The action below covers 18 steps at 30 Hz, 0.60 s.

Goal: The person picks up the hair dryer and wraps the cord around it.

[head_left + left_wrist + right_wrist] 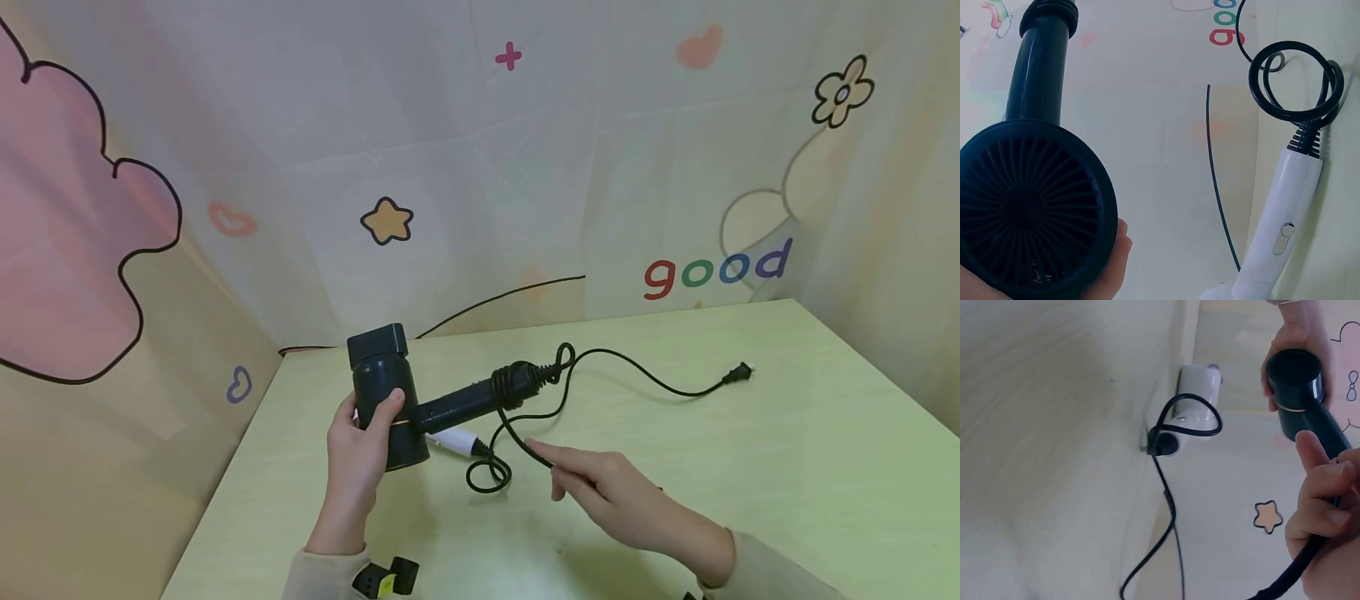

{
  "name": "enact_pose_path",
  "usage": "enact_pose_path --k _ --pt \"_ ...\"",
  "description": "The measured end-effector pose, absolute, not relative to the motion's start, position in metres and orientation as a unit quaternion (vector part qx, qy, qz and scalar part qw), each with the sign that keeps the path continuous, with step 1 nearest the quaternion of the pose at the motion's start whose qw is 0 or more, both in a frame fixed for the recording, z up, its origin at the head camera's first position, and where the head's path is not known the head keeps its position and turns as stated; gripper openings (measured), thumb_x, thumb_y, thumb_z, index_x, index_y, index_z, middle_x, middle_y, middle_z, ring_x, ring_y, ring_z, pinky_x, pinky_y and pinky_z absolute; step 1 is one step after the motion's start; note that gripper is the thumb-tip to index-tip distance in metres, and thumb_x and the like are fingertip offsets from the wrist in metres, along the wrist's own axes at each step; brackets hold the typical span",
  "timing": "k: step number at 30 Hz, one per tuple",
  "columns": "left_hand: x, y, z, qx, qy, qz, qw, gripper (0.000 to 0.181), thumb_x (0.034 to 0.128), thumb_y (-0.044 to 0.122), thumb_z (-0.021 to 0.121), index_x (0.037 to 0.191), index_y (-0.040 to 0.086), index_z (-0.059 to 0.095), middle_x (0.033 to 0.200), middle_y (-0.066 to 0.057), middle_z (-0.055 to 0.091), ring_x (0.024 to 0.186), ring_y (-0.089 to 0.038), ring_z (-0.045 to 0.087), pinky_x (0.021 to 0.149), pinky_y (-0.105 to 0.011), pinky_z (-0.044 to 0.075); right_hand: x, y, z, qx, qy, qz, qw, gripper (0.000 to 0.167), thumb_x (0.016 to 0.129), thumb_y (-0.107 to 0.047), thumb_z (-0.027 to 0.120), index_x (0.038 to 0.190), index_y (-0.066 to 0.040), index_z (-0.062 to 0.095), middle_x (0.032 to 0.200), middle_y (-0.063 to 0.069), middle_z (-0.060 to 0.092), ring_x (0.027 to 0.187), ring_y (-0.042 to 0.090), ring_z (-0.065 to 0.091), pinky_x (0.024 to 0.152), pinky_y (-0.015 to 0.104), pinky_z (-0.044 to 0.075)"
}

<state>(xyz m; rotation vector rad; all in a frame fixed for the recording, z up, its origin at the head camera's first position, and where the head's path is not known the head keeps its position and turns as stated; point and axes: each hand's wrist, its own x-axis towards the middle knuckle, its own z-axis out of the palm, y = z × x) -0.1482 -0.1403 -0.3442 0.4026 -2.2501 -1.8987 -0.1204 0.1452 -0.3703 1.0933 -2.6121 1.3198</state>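
Note:
My left hand [356, 462] grips the barrel of a dark hair dryer [457, 407], thumb across its side, and holds it above the table. The handle points right, with turns of its black cord [514, 385] wound round the end. From these turns the cord runs down to my right hand [622, 500], which pinches it between thumb and fingers. In the left wrist view the dryer's round ribbed vent [1022, 209] faces the camera. Behind it a white hair dryer [1288, 206] lies on the table, its body mostly hidden in the head view.
The white dryer's looped cord [487, 490] lies near the table's middle. A black plug [738, 373] rests toward the right. A printed curtain [480, 167] hangs behind the pale green table [787, 467].

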Motion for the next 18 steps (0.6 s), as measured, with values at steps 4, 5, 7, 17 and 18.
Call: enact_pose_path --k 4,5,7,17,18 --pt "-0.148 -0.142 -0.342 0.137 -0.750 -0.642 0.075 0.083 0.0886 0.051 0.058 0.150 0.008 0.021 0.130 -0.022 0.051 0.112 -0.038 0.058 0.090 -0.050 0.050 -0.128 0.148 -0.381 0.324 -0.834 0.446 -0.004 0.038 0.101 -0.018 0.044 0.138 -0.015 0.050 0.079 -0.005 0.064 0.050 -0.005 0.024 0.053 0.015 0.031" --pt "-0.148 -0.142 -0.341 0.138 -0.750 -0.643 0.072 0.084 0.0886 0.052 0.057 0.150 0.008 0.020 0.130 -0.023 0.050 0.113 -0.038 0.058 0.091 -0.050 0.050 -0.130 0.149 -0.384 0.318 -0.835 0.449 -0.008 0.038 0.101 -0.018 0.044 0.138 -0.015 0.050 0.079 -0.004 0.064 0.051 -0.004 0.024 0.053 0.015 0.031" --pt "-0.147 -0.142 -0.340 0.141 -0.750 -0.643 0.069 0.084 0.0888 0.052 0.057 0.150 0.009 0.019 0.131 -0.023 0.050 0.114 -0.038 0.057 0.091 -0.051 0.049 -0.134 0.151 -0.390 0.305 -0.838 0.453 -0.015 0.037 0.101 -0.020 0.044 0.138 -0.015 0.050 0.079 -0.001 0.065 0.049 -0.004 0.024 0.053 0.016 0.032" --pt "-0.146 -0.145 -0.343 0.139 -0.751 -0.643 0.050 0.082 0.0893 0.052 0.056 0.150 0.008 0.021 0.130 -0.021 0.048 0.113 -0.035 0.056 0.092 -0.047 0.049 -0.152 0.163 -0.403 0.219 -0.852 0.473 -0.053 0.030 0.098 -0.031 0.050 0.112 -0.008 0.064 0.069 -0.001 0.060 0.048 0.002 0.034 0.047 0.021 0.033" --pt "-0.145 -0.145 -0.343 0.137 -0.751 -0.644 0.047 0.082 0.0893 0.052 0.056 0.149 0.008 0.021 0.130 -0.021 0.048 0.112 -0.034 0.056 0.092 -0.046 0.050 -0.154 0.164 -0.403 0.213 -0.856 0.468 -0.052 0.029 0.097 -0.032 0.051 0.104 -0.008 0.064 0.067 -0.001 0.058 0.049 0.003 0.035 0.047 0.021 0.033"
